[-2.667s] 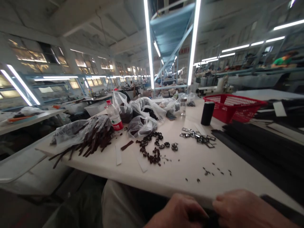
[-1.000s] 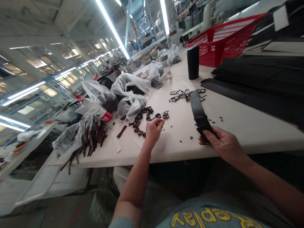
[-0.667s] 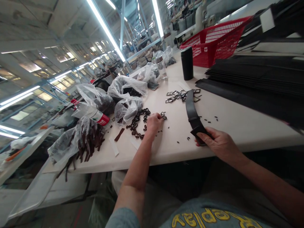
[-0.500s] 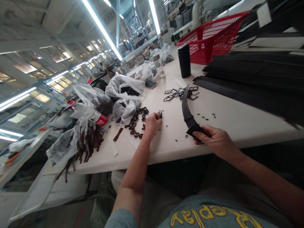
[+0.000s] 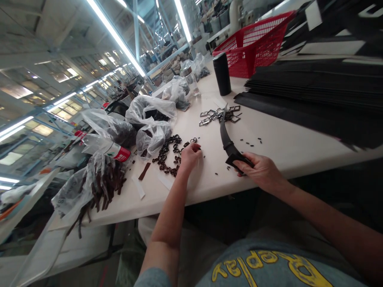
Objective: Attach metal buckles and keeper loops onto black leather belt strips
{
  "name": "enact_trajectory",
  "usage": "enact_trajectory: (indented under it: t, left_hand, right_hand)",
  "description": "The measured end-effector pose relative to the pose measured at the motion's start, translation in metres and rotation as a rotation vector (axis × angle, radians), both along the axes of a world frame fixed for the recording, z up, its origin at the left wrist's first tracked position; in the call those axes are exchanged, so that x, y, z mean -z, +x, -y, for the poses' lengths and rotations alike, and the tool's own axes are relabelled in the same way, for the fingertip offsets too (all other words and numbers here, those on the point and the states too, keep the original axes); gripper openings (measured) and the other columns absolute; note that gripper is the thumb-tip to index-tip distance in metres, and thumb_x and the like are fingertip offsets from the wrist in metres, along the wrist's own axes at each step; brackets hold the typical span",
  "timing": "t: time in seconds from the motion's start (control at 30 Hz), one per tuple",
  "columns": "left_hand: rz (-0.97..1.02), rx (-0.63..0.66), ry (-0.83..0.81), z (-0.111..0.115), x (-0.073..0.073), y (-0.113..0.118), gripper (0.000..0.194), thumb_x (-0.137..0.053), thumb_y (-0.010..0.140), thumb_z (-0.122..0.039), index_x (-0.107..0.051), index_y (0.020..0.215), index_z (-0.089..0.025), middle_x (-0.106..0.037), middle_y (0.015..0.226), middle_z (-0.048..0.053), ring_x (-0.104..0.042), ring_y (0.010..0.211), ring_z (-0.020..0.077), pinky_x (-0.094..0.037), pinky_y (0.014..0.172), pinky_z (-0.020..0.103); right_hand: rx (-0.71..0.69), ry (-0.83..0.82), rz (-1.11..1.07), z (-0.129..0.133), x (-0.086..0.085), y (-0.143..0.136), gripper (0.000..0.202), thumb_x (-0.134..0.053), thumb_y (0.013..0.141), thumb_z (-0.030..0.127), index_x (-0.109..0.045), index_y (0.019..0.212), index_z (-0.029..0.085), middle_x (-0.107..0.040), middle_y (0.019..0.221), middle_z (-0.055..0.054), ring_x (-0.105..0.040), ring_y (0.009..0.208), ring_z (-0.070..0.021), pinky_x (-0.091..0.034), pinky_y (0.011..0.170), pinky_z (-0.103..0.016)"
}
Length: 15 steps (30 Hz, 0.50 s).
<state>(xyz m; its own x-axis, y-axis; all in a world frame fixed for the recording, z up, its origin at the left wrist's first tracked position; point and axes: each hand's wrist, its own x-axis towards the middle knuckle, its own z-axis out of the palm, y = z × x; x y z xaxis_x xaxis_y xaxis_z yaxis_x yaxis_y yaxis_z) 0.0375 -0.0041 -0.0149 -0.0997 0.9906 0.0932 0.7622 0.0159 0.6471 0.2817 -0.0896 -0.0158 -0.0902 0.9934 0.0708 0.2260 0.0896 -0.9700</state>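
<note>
My right hand [image 5: 263, 171] grips the near, folded end of a black strap [image 5: 225, 133], thumb on top. A narrow band goes around the strap above my fingers, and its far end curves up in front of a heap of dark rectangular metal buckles [image 5: 211, 116]. My left hand [image 5: 189, 157] is low over the table, thumb and fingertips pinched together; whatever lies between them is too small to make out. Just beyond these fingertips lies a dark ring [image 5: 194, 140]. Left of that hand spreads a pile of small dark loops [image 5: 172, 153].
Small black bits [image 5: 247, 143] are scattered on the white table [image 5: 278, 159]. Stacked black sheets [image 5: 314, 85], a red basket [image 5: 251, 59] and a black tumbler [image 5: 222, 73] stand right and back. Leftward are plastic bags [image 5: 152, 109], a bottle [image 5: 110, 149] and brown strips [image 5: 103, 183].
The view has swung, so the scene sits further left. My left hand has moved slightly right of the ring on the table. My right hand still holds the strap.
</note>
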Motion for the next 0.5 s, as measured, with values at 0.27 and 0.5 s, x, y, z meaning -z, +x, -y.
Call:
enact_trajectory:
  t: [0.27, 0.5]
  left_hand:
    - [0.069, 0.059, 0.059, 0.016, -0.007, 0.005, 0.002, -0.065, 0.076, -0.021, -0.066, 0.074, -0.02, -0.063, 0.068, -0.001, -0.058, 0.068, 0.0137, -0.046, 0.072, 0.027]
    - [0.677, 0.279, 0.125, 0.067, 0.005, 0.043, 0.021, -0.074, 0.078, -0.031, -0.061, 0.09, -0.019, -0.066, 0.085, 0.001, -0.062, 0.078, 0.0122, -0.051, 0.078, 0.026]
  right_hand:
    - [-0.002, -0.002, -0.011, -0.001, 0.003, -0.001, 0.032, -0.063, 0.081, 0.051, -0.065, 0.077, 0.02, -0.066, 0.059, 0.0, -0.064, 0.053, -0.0159, -0.047, 0.051, -0.024]
    - [0.015, -0.075, -0.134, -0.001, 0.0, 0.0, 0.03, -0.066, 0.08, 0.049, -0.066, 0.082, 0.019, -0.068, 0.065, -0.001, -0.066, 0.054, -0.0148, -0.052, 0.052, -0.022]
